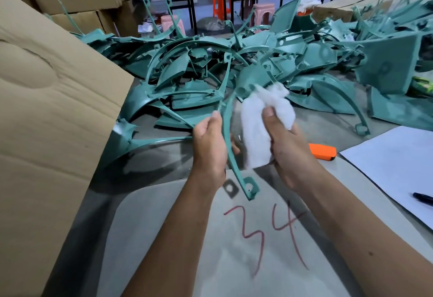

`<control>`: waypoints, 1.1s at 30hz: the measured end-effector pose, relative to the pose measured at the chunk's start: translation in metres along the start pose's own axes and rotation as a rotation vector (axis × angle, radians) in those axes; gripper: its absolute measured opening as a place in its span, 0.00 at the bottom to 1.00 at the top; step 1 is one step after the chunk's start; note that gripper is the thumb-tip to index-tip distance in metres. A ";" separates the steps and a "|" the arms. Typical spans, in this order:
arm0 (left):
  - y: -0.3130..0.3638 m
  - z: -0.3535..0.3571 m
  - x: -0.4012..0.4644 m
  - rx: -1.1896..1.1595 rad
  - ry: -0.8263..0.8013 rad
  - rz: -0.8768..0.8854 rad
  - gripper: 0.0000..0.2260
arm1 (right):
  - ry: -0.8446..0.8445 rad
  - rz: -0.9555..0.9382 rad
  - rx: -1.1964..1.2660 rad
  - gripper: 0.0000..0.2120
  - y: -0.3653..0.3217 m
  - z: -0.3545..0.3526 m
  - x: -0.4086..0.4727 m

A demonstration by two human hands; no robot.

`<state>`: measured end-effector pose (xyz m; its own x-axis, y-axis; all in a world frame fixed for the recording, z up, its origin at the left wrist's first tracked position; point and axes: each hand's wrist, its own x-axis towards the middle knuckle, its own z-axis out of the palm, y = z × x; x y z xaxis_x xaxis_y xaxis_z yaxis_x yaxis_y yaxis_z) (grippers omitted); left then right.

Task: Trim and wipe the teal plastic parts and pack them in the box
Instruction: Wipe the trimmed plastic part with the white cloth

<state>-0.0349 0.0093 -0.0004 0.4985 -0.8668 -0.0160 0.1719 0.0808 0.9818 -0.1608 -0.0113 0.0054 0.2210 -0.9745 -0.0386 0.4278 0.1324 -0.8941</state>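
Note:
My left hand [209,143] grips a long curved teal plastic part [235,167] by its thin arm; the part's lower end, with a square eyelet, hangs over the table. My right hand [284,146] holds a white cloth [259,128] bunched against the upper portion of that part. Behind my hands a big heap of teal plastic parts [234,71] covers the table. A large cardboard box [54,113] stands at the left, its flap leaning toward me.
An orange utility knife [322,151] lies right of my hands. White paper [396,167] with a dark pen [423,197] lies at the right edge. A grey sheet marked "34" [264,233] covers the near table. Stacked cartons and stools stand behind.

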 end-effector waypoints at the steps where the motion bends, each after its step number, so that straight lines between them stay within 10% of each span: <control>1: -0.001 0.002 -0.002 0.046 -0.034 0.003 0.18 | -0.096 0.030 0.005 0.11 0.002 0.005 -0.006; 10: -0.004 0.007 -0.008 0.195 -0.211 0.039 0.19 | -0.158 -0.180 -0.166 0.13 -0.001 -0.001 -0.008; 17: -0.004 -0.006 -0.005 0.119 -0.242 -0.042 0.25 | -0.190 -0.784 -1.013 0.11 -0.005 -0.027 0.016; 21: 0.004 -0.013 0.001 0.201 -0.094 0.057 0.17 | 0.054 -0.703 -0.851 0.12 -0.004 -0.040 0.025; 26: 0.006 -0.008 -0.004 0.596 0.039 0.273 0.21 | 0.128 -0.187 0.081 0.13 -0.013 -0.032 0.024; 33: 0.013 -0.002 -0.007 0.751 -0.083 0.531 0.22 | 0.309 -0.328 -0.216 0.05 -0.011 -0.039 0.028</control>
<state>-0.0341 0.0176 0.0116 0.2870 -0.8422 0.4565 -0.6724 0.1623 0.7221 -0.1932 -0.0474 -0.0032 -0.1782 -0.9711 0.1588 0.2325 -0.1984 -0.9522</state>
